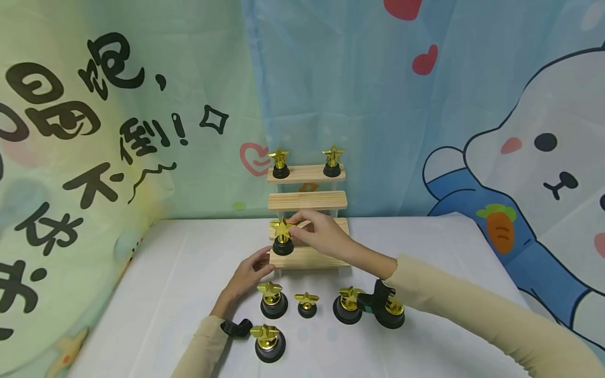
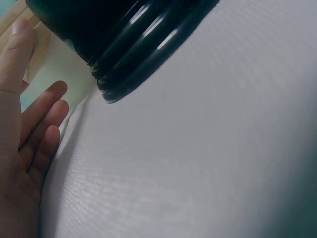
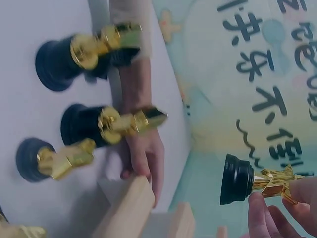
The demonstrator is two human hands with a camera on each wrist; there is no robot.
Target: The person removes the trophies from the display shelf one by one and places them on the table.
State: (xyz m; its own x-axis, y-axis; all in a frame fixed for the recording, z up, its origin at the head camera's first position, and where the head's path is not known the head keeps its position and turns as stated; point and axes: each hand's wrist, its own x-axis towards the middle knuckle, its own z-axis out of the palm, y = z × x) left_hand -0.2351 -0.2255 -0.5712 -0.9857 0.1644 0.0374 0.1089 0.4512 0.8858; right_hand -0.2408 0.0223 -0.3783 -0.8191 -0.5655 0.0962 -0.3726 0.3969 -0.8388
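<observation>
My right hand (image 1: 323, 236) pinches a gold star trophy (image 1: 282, 237) by its star, in front of the left part of the wooden tiered shelf (image 1: 309, 258). In the right wrist view the trophy's black round base (image 3: 236, 179) sticks out past the fingertips. My left hand (image 1: 249, 270) touches the left end of the lowest tier, with the thumb on the wood and the other fingers loosely extended in the left wrist view. Two star trophies stand on the top tier, one at its left end (image 1: 280, 163) and one at its right end (image 1: 333, 161).
Several more trophies stand on the white table before the shelf: a small one (image 1: 307, 304), two at left (image 1: 271, 300) (image 1: 268, 343), and two at right (image 1: 347, 305) (image 1: 391, 313), partly behind the right wrist's camera (image 1: 375, 299). A printed curtain (image 1: 378, 115) hangs behind.
</observation>
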